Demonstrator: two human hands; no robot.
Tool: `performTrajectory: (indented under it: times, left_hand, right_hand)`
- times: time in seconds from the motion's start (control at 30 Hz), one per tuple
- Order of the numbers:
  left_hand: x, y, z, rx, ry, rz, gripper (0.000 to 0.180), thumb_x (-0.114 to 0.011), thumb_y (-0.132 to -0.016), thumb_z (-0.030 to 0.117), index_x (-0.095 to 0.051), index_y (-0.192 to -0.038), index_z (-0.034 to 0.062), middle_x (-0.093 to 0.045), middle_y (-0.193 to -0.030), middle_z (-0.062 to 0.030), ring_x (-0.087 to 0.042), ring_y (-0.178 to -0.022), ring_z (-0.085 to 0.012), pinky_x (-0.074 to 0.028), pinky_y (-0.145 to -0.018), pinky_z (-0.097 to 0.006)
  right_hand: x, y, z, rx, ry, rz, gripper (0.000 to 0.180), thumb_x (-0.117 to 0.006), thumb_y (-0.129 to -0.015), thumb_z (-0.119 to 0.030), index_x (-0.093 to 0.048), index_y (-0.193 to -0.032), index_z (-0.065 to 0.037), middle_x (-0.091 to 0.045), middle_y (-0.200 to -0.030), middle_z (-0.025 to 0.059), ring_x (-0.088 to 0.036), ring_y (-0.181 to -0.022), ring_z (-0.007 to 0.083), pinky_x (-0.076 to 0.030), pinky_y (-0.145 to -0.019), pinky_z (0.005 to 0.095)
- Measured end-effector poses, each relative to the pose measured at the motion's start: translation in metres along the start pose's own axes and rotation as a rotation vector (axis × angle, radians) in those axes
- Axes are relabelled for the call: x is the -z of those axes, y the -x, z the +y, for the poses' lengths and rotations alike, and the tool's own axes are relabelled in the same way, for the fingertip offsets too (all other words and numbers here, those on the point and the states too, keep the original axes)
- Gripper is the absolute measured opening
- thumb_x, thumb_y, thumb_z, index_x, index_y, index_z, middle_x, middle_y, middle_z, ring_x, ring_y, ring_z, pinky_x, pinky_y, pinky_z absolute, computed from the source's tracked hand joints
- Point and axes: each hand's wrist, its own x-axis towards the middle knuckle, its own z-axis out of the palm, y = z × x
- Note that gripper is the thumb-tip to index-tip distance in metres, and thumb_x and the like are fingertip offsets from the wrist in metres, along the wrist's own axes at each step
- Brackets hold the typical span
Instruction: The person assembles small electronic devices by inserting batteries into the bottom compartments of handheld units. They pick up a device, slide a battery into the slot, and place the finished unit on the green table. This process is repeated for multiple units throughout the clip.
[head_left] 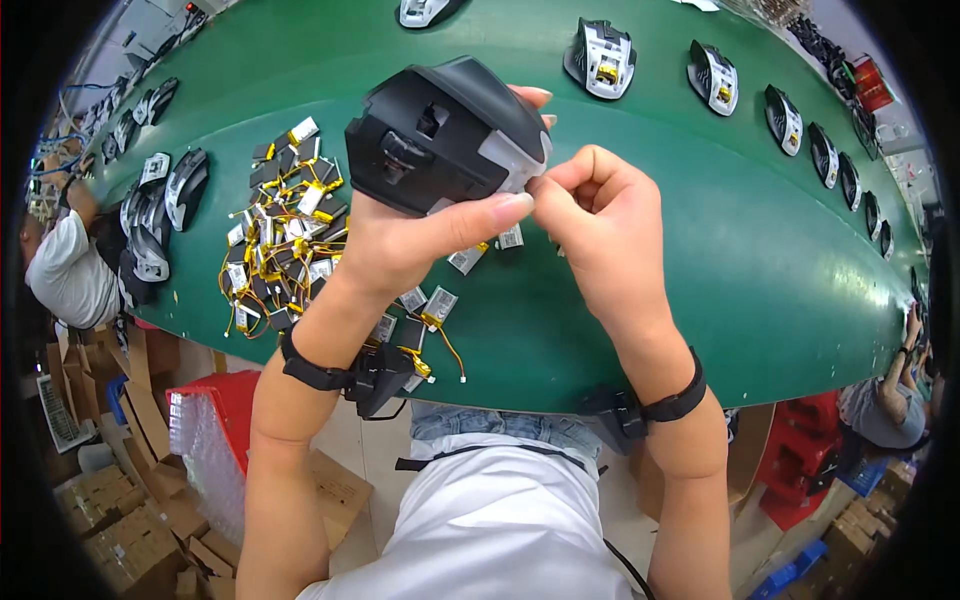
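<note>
My left hand [405, 238] is wrapped round a black computer mouse [455, 120], raised over the green table. Its thumb presses on the near edge, and fingertips show behind the far side. A scroll wheel sits in the black shell, and a pale panel covers the side near my right hand. My right hand [612, 230] is closed in a pinch against that pale end; what its fingertips hold is too small or hidden to make out. Below and left of the mouse lies a pile of small pouch batteries [262, 258] with thin wires.
Half-built mice stand spaced along the far side, one a white-and-black mouse [602, 60]. More mouse shells [150, 215] cluster at the left. The green table [740, 300] curves round me. A red crate [222, 400] and cardboard boxes [125, 520] stand below; other people sit at both sides.
</note>
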Motion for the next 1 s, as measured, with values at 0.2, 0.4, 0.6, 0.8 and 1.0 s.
performTrajectory:
  times: [0.2, 0.4, 0.6, 0.8, 1.0]
  left_hand:
    - [-0.001, 0.001, 0.002, -0.052, -0.093, -0.042, 0.066, -0.073, -0.076, 0.023, -0.047, -0.132, -0.0021, -0.047, -0.137, -0.0236, -0.052, -0.126, -0.0371, -0.042, -0.106, -0.048]
    - [0.004, 0.000, 0.001, -0.010, -0.110, -0.012, 0.065, -0.070, -0.077, 0.022, -0.046, -0.134, -0.0008, -0.046, -0.139, -0.0241, -0.050, -0.127, -0.0386, -0.041, -0.107, -0.051]
    - [0.006, 0.000, 0.002, 0.035, 0.086, 0.062, 0.065, -0.066, -0.079, 0.023, -0.045, -0.135, -0.0006, -0.047, -0.139, -0.0242, -0.050, -0.127, -0.0406, -0.039, -0.108, -0.051]
    - [0.009, 0.002, -0.003, 0.035, 0.053, 0.008, 0.063, -0.066, -0.080, 0.022, -0.045, -0.135, -0.0004, -0.048, -0.138, -0.0243, -0.052, -0.125, -0.0403, -0.040, -0.108, -0.051]
    - [-0.006, 0.003, -0.004, 0.078, 0.107, 0.109, 0.058, -0.063, -0.083, 0.018, -0.045, -0.135, -0.0010, -0.050, -0.138, -0.0239, -0.054, -0.124, -0.0380, -0.041, -0.107, -0.049]
  right_hand:
    - [-0.001, 0.002, -0.003, -0.049, -0.068, -0.027, 0.012, -0.070, -0.078, -0.005, -0.060, -0.077, 0.001, -0.060, -0.069, -0.0010, -0.050, -0.060, 0.0016, -0.040, -0.052, 0.0184]
    - [-0.002, -0.001, 0.008, -0.012, -0.116, -0.020, 0.017, -0.074, -0.082, -0.008, -0.061, -0.086, 0.002, -0.064, -0.077, 0.0022, -0.057, -0.065, 0.0042, -0.047, -0.058, 0.0186]
    - [0.005, -0.008, 0.010, -0.041, -0.137, -0.111, 0.029, -0.077, -0.085, -0.014, -0.063, -0.100, 0.007, -0.069, -0.087, 0.0081, -0.064, -0.075, 0.0077, -0.052, -0.064, 0.0200]
    - [0.005, -0.005, 0.006, -0.126, -0.144, -0.088, 0.023, -0.074, -0.086, -0.009, -0.063, -0.099, 0.006, -0.070, -0.086, 0.0092, -0.065, -0.074, 0.0091, -0.053, -0.064, 0.0211]
    - [0.001, -0.009, 0.013, -0.104, -0.169, -0.056, 0.025, -0.075, -0.085, -0.013, -0.062, -0.095, 0.006, -0.068, -0.079, 0.0073, -0.060, -0.065, 0.0083, -0.048, -0.058, 0.0211]
